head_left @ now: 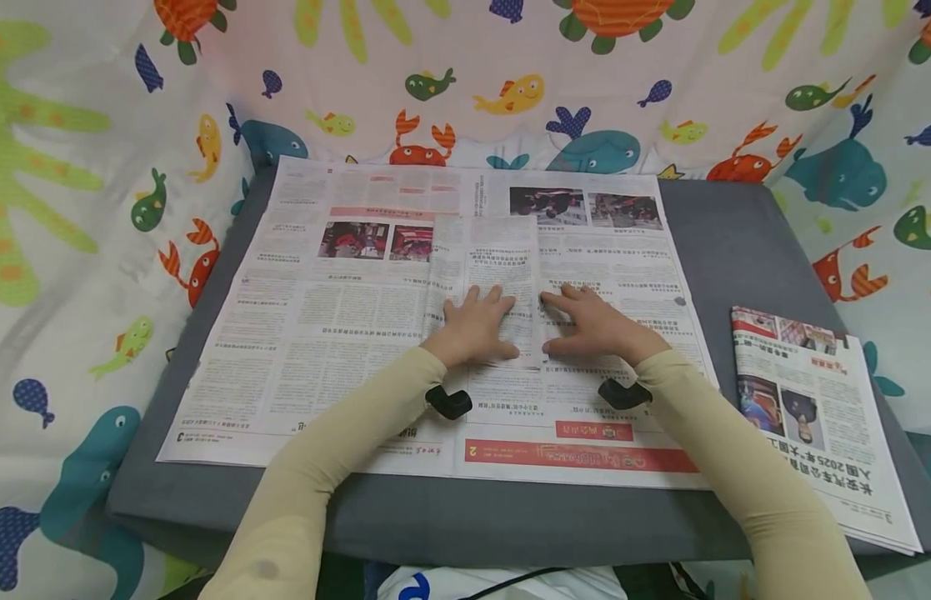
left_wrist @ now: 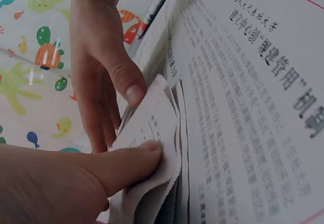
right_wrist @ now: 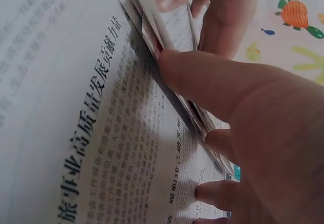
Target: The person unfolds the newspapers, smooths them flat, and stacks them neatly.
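A small folded newspaper (head_left: 503, 250) lies as a narrow upright strip on a wide spread newspaper sheet (head_left: 345, 350). My left hand (head_left: 476, 327) rests on the strip, fingers spread and pointing away from me. In the left wrist view its thumb (left_wrist: 136, 164) presses down near the strip's layered edge. At the strip's right edge is my right hand (head_left: 600, 327), fingers extended toward it. The right wrist view shows the right thumb (right_wrist: 202, 77) touching the stacked layers (right_wrist: 152, 24), with the other fingers along that edge.
The spread sheet lies on a grey table (head_left: 720, 242). Another folded newspaper (head_left: 818, 417) lies at the table's right side. A curtain (head_left: 465, 108) printed with sea animals hangs behind and around the table. Each wrist carries a black camera mount (head_left: 448, 403).
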The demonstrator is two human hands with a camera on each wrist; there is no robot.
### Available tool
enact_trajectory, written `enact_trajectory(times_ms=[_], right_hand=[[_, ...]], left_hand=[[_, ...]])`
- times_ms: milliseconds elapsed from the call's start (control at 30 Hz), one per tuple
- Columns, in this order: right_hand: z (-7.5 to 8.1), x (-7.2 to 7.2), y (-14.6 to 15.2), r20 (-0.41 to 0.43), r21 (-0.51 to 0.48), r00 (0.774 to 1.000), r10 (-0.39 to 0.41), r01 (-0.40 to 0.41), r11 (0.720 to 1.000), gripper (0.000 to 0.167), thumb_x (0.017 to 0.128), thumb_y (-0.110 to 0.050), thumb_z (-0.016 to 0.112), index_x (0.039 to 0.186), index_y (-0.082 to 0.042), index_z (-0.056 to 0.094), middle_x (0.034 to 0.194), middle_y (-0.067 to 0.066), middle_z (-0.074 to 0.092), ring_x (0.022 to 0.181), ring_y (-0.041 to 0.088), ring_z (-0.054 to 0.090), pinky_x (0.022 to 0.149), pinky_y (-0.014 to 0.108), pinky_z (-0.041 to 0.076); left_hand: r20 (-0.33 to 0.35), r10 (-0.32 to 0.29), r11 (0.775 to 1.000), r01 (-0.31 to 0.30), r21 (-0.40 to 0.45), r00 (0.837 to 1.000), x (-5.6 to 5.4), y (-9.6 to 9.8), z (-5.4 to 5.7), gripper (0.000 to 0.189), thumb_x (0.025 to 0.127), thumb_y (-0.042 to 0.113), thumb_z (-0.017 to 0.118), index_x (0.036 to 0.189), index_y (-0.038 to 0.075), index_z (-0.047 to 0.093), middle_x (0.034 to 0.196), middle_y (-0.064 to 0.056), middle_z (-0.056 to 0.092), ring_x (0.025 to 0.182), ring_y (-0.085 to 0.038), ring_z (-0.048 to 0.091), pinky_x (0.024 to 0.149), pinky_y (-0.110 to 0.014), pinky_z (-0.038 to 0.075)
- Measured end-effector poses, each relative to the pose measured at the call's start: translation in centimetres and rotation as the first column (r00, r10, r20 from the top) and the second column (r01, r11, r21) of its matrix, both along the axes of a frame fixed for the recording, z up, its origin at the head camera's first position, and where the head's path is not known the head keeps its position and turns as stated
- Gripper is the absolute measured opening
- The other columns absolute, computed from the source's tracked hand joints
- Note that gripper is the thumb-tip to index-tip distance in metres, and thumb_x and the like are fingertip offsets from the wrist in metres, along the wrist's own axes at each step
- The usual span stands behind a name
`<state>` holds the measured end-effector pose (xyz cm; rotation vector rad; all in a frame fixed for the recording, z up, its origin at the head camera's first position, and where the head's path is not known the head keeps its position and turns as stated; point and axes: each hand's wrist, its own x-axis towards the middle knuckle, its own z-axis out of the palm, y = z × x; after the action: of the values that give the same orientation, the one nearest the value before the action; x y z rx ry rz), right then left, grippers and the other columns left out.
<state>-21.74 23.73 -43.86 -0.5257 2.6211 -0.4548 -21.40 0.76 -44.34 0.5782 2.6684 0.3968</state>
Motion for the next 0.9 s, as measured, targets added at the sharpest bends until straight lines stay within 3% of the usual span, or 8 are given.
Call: enact_trajectory(times_ms=[100,267,400,500,567,633,767,900], right_hand=[[0.2,0.1,0.0,0.008,-0.011,1.000,0.007,-0.007,1.000,0.091,0.087,-0.047,0.075,0.161,-0.015,0.032,0.167,0.031,0.015,0.152,0.060,0.009,0.120,0.072,0.018],[0.5,0.1,0.1,0.020,-0.040,0.999,0.028,-0.027,0.999,0.096,0.086,-0.049,0.076,0.162,-0.012,0.030,0.167,0.033,0.015,0.151,0.061,0.009,0.120,0.072,0.017],[0.3,0.2,0.1,0.004,-0.036,1.000,0.031,-0.031,0.999,0.099,0.085,-0.049,0.077,0.162,-0.013,0.027,0.166,0.033,0.015,0.150,0.063,0.010,0.119,0.074,0.018],[0.1,0.4,0.0,-0.009,-0.030,1.000,0.028,-0.028,0.999,0.097,0.084,-0.051,0.077,0.162,-0.015,0.030,0.166,0.033,0.015,0.150,0.063,0.009,0.116,0.076,0.019],[-0.1,0.5,-0.1,-0.005,-0.028,1.000,0.018,-0.018,0.999,0.096,0.084,-0.053,0.076,0.162,-0.017,0.031,0.167,0.031,0.014,0.151,0.062,0.008,0.117,0.076,0.018],[-0.2,0.5,-0.2,-0.001,-0.027,1.000,0.011,-0.011,1.000,0.096,0.085,-0.054,0.075,0.162,-0.017,0.030,0.168,0.029,0.013,0.152,0.060,0.007,0.118,0.075,0.018],[-0.5,0.3,-0.3,-0.014,-0.030,1.000,-0.007,0.006,1.000,0.100,0.089,-0.057,0.069,0.165,-0.014,0.019,0.169,0.026,0.016,0.154,0.056,0.009,0.122,0.069,0.016],[-0.4,0.2,-0.3,-0.039,-0.091,0.999,-0.020,0.017,0.996,0.085,0.102,-0.050,0.051,0.165,-0.008,0.013,0.168,0.025,0.020,0.156,0.050,0.015,0.127,0.061,0.010]], left_hand=[[-0.012,0.014,0.999,-0.013,0.033,1.000,-0.2,-0.3,-0.2,0.078,0.089,0.043,0.076,0.156,0.019,0.043,0.168,-0.007,0.031,0.156,-0.042,0.024,0.115,-0.075,0.023],[-0.117,0.051,0.982,-0.029,0.187,0.992,-0.2,-1.3,-0.5,0.050,0.093,0.023,0.072,0.141,0.014,0.062,0.142,-0.007,0.064,0.129,-0.031,0.060,0.105,-0.054,0.047],[-0.201,0.133,0.925,-0.049,0.376,0.971,0.0,-2.4,-0.1,0.032,0.096,0.016,0.069,0.128,0.011,0.071,0.122,-0.007,0.075,0.105,-0.025,0.072,0.090,-0.042,0.056],[-0.206,0.241,0.849,-0.104,0.518,0.948,0.2,-3.6,0.8,0.027,0.098,0.016,0.067,0.124,0.010,0.073,0.117,-0.008,0.077,0.104,-0.025,0.074,0.089,-0.041,0.057],[-0.179,0.331,0.774,-0.158,0.614,0.926,0.3,-4.5,1.4,0.026,0.098,0.015,0.067,0.122,0.009,0.074,0.115,-0.010,0.077,0.103,-0.026,0.074,0.089,-0.041,0.058],[-0.133,0.423,0.678,-0.217,0.702,0.896,0.3,-5.6,1.9,0.025,0.098,0.015,0.067,0.120,0.007,0.074,0.113,-0.013,0.077,0.103,-0.027,0.074,0.089,-0.038,0.058],[0.064,0.559,0.434,-0.357,0.827,0.827,0.6,-8.0,2.2,0.027,0.098,0.017,0.066,0.121,0.003,0.073,0.113,-0.016,0.074,0.094,-0.019,0.069,0.080,-0.025,0.053],[0.298,0.593,0.173,-0.480,0.860,0.748,1.0,-9.8,1.4,0.031,0.101,0.014,0.063,0.128,0.000,0.066,0.111,-0.012,0.069,0.091,-0.008,0.062,0.076,-0.016,0.051]])
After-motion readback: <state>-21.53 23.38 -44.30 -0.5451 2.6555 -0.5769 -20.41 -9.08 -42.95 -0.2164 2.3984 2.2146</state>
